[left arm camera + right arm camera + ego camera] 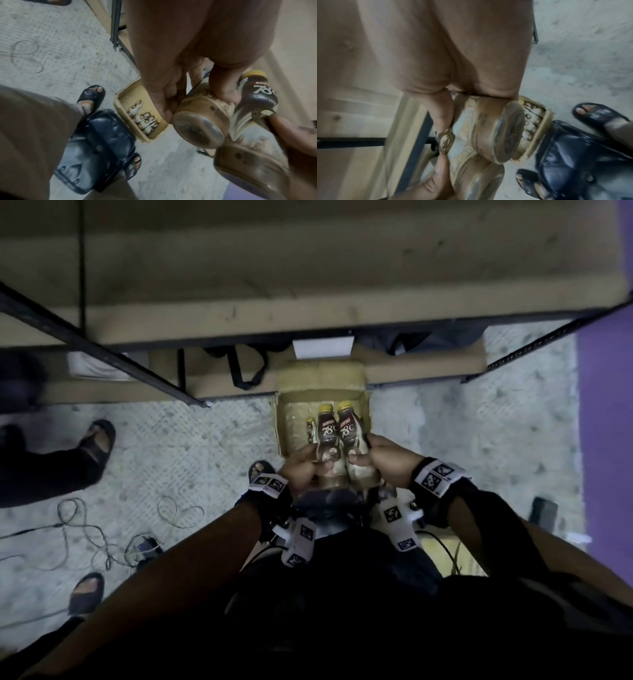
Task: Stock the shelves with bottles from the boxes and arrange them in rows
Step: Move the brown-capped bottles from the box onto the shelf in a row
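Two brown coffee bottles with yellow caps are held side by side over an open cardboard box (322, 378) on the floor. My left hand (308, 467) grips the lower body of the left bottle (326, 436); its round base (197, 128) faces the left wrist view. My right hand (373, 455) grips the lower body of the right bottle (347, 433), seen from below as bottle (498, 128). More bottles (310, 428) lie in the box (135, 129). The wooden shelf (308, 313) with a black metal frame runs just beyond the box.
Another person's sandalled feet (97, 440) stand on the floor at the left, by loose cables (102, 535). A dark blue plastic object (96, 148) sits between my feet. A black bag strap (246, 368) hangs under the shelf. A purple wall (606, 440) bounds the right.
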`<state>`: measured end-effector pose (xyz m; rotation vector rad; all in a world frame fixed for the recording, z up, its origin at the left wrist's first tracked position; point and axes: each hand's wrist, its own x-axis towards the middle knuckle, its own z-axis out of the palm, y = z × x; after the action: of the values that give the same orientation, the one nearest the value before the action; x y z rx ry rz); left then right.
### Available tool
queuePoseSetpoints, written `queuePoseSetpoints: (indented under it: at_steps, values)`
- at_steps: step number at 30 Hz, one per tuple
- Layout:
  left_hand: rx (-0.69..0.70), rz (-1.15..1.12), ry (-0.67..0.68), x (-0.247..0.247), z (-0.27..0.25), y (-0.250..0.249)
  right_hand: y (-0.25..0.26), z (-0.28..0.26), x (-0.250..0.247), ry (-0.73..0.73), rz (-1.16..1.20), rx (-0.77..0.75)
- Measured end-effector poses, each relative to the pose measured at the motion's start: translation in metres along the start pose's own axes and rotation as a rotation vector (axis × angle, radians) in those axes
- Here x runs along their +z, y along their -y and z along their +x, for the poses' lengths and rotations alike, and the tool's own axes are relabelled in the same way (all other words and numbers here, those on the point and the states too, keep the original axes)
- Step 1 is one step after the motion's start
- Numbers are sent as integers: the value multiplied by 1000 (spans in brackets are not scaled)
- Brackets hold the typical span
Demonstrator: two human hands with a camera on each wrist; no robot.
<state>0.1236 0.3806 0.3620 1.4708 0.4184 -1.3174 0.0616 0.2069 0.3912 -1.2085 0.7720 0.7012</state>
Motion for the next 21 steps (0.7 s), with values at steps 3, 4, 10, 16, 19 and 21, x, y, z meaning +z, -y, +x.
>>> queuePoseSetpoints:
  at_steps: [3, 4, 10, 16, 19, 21]
  values:
    - [106, 18, 0, -2, -17, -35, 33, -16, -1, 27, 68, -109]
    - [150, 29, 1, -2, -23, -48, 44, -20, -2, 34, 92, -146]
    - [423, 94, 82, -6, -55, -131, 115, -46, -1, 49, 75, -337]
    - [620, 141, 96, -17, -95, -201, 191, -83, 14, 54, -81, -489]
    - [738, 214, 68, -23, -114, -238, 222, -99, 26, 35, -152, -544]
    - [796, 223, 52, -31, -128, -262, 242, -105, 39, 15, -173, -599]
